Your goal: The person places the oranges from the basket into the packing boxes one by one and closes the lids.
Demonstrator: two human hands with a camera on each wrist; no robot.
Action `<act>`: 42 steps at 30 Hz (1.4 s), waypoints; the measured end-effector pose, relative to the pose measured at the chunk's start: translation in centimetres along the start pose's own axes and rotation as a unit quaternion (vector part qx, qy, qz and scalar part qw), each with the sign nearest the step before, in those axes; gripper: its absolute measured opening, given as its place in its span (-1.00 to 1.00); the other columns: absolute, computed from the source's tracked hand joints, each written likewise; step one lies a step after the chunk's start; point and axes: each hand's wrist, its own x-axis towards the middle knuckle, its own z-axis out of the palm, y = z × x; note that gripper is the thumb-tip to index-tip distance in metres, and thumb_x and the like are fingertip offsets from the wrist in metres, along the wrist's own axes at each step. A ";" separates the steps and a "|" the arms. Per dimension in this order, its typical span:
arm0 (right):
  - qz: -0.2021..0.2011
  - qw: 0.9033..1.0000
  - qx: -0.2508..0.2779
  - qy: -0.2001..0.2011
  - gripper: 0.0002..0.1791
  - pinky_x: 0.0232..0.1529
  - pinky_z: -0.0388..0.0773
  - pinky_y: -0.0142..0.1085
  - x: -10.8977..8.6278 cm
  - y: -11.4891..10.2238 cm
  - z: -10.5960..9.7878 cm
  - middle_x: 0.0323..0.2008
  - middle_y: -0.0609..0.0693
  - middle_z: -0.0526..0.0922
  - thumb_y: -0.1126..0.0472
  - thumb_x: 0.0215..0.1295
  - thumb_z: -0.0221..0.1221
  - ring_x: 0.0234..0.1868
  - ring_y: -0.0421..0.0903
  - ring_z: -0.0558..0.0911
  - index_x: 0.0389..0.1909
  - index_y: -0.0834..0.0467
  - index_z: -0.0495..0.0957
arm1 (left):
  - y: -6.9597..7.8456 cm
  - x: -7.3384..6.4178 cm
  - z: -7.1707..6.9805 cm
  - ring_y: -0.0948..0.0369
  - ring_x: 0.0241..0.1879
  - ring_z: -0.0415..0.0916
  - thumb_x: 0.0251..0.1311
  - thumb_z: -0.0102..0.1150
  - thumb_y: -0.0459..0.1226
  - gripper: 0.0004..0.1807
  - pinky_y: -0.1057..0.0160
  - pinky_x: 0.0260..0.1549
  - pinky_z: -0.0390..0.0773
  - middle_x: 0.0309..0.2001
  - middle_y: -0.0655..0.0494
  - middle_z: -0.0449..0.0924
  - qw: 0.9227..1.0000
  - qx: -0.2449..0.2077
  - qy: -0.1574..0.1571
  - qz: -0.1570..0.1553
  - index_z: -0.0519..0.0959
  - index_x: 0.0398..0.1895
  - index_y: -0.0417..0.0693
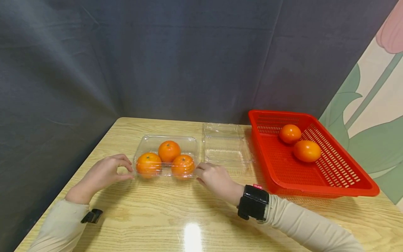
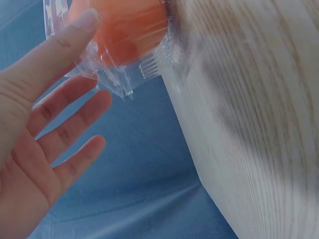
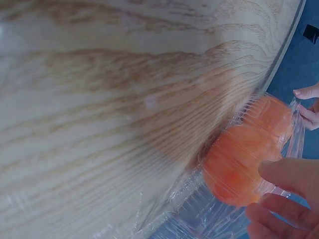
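Observation:
A clear plastic clamshell box (image 1: 166, 172) stands on the table with three oranges (image 1: 169, 151) inside, its clear cover over them. My left hand (image 1: 108, 172) is at the box's front left corner, thumb and fingertips on either side of the plastic edge. In the left wrist view its thumb (image 2: 60, 45) lies in front of the plastic while the other fingers spread loosely. At the front right corner, my right hand (image 1: 217, 180) holds the edge between thumb and bent fingers. The right wrist view shows that thumb (image 3: 286, 174) beside one orange; exact fingertip contact is hard to see.
A second clear clamshell box (image 1: 225, 148) lies open just right of the filled one. Farther right, a red plastic basket (image 1: 274, 168) holds two orange fruits (image 1: 306, 151). Dark cloth (image 1: 189, 63) hangs behind the wooden table (image 1: 151, 217).

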 end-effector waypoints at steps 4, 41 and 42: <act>-0.006 1.000 -0.007 0.013 -0.86 -0.52 0.58 -0.41 0.0 -0.1 0.1 -0.36 -0.11 0.68 0.24 -0.03 0.36 -0.39 -0.21 0.66 -0.41 0.02 0.63 | -0.1 0.0 0.2 0.25 -0.43 0.55 -0.27 0.50 -0.25 -0.80 0.31 -0.44 0.51 -0.43 0.34 0.54 1.000 0.004 0.007 0.009 0.62 -0.58 0.16; -0.036 0.997 -0.052 0.033 -0.77 -0.56 0.52 -0.49 -0.2 -0.4 0.6 -0.43 -0.12 0.67 0.43 -0.09 0.31 -0.48 -0.26 0.60 -0.44 0.05 0.62 | 0.5 -0.1 0.6 0.27 -0.51 0.50 -0.26 0.49 -0.34 -0.79 0.32 -0.51 0.49 -0.47 0.30 0.52 0.998 0.048 0.030 0.018 0.62 -0.57 0.09; -0.036 0.997 -0.053 0.035 -0.77 -0.56 0.52 -0.49 -0.2 -0.4 0.6 -0.43 -0.12 0.67 0.43 -0.09 0.31 -0.48 -0.27 0.61 -0.44 0.04 0.62 | 0.6 -0.1 0.6 0.28 -0.51 0.50 -0.25 0.49 -0.35 -0.79 0.32 -0.51 0.49 -0.48 0.30 0.53 0.998 0.049 0.031 0.017 0.62 -0.57 0.09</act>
